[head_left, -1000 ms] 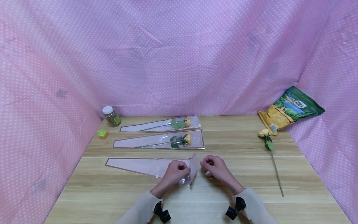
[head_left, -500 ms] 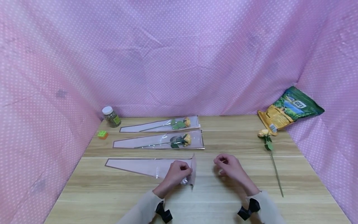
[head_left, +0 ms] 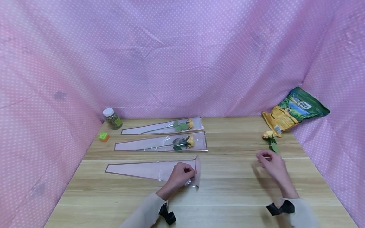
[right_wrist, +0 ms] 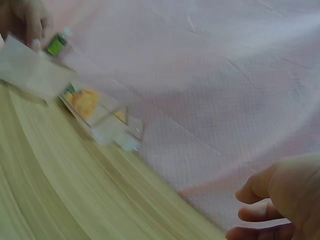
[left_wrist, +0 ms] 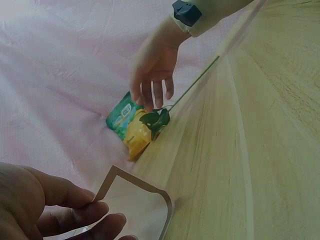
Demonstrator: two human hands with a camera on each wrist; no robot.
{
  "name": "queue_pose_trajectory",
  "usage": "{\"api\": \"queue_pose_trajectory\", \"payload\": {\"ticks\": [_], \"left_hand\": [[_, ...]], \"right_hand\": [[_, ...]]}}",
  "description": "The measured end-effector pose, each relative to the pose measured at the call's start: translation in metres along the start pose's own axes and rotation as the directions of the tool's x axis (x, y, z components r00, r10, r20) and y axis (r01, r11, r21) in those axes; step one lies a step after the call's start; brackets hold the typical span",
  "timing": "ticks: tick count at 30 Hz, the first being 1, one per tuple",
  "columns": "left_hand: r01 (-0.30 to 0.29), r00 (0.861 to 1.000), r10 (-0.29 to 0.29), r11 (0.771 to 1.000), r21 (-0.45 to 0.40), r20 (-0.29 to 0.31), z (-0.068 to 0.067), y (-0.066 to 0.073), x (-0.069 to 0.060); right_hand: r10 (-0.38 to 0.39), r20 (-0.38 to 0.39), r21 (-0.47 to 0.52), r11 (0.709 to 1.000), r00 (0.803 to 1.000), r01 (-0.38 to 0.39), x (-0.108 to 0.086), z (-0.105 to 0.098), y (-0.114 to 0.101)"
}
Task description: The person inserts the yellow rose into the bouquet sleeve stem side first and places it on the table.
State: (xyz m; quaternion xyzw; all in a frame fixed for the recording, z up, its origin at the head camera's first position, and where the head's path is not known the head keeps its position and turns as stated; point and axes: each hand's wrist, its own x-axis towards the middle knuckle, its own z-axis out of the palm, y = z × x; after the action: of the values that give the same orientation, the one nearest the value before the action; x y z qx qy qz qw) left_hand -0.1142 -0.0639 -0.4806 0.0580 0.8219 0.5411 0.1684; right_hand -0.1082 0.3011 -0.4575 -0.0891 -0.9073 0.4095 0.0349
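My left hand (head_left: 179,174) pinches the wide right end of a clear flower sleeve (head_left: 137,167) with a brown border. In the left wrist view, thumb and finger hold the border's corner, and the sleeve's mouth (left_wrist: 137,205) stands raised. My right hand (head_left: 273,164) is over the lower stem of a loose yellow rose (head_left: 268,135), its fingers loosely bent with nothing between them. The hand hides most of that stem in the head view. In the right wrist view, the fingers (right_wrist: 260,212) are apart and hold nothing.
Two more sleeves, the middle one (head_left: 125,146) and the back one (head_left: 129,130), each contain a yellow rose. A white-lidded jar (head_left: 113,119) and a small green-orange block (head_left: 104,136) are at the left. A green-yellow bag (head_left: 296,109) leans against the pink curtain (head_left: 182,57) at the right.
My right hand has moved right, from beside the sleeve's mouth to the loose rose. The left hand has stayed at the sleeve, whose narrow end has shifted slightly.
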Motion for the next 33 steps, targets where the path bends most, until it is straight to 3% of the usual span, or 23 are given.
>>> {"api": "queue_pose_trajectory", "payload": {"ticks": [6,10,13,16,22,28,33], "left_hand": [[-0.012,1.000,0.012,1.000,0.026,0.000,0.003,-0.001,0.002],[-0.008,1.000,0.008,0.999,0.044,-0.003,0.004,-0.002,0.004],[-0.013,1.000,0.013,0.999,0.052,-0.008,0.005,-0.003,0.005],[-0.015,1.000,0.015,0.999,0.052,-0.009,0.005,-0.003,0.005],[-0.003,1.000,0.003,0.999,0.054,0.001,0.006,-0.002,0.007],[-0.003,1.000,0.002,0.998,0.065,0.010,0.006,0.001,0.008],[0.019,0.999,-0.020,0.998,0.063,0.030,0.007,0.003,0.008]], "right_hand": [[0.001,-0.141,-0.140,0.990,0.990,-0.021,0.001,-0.020,0.027],[-0.011,-0.179,-0.200,0.979,0.984,-0.026,0.003,-0.029,0.040],[0.015,-0.142,-0.242,0.969,0.990,-0.049,0.006,-0.034,0.047],[0.066,-0.049,-0.278,0.957,0.997,-0.077,0.011,-0.039,0.052],[0.125,0.123,-0.341,0.937,0.984,-0.076,0.021,-0.047,0.059],[0.106,0.155,-0.375,0.926,0.982,-0.041,0.029,-0.050,0.061],[0.140,0.177,-0.351,0.934,0.974,-0.071,0.035,-0.052,0.058]]}}
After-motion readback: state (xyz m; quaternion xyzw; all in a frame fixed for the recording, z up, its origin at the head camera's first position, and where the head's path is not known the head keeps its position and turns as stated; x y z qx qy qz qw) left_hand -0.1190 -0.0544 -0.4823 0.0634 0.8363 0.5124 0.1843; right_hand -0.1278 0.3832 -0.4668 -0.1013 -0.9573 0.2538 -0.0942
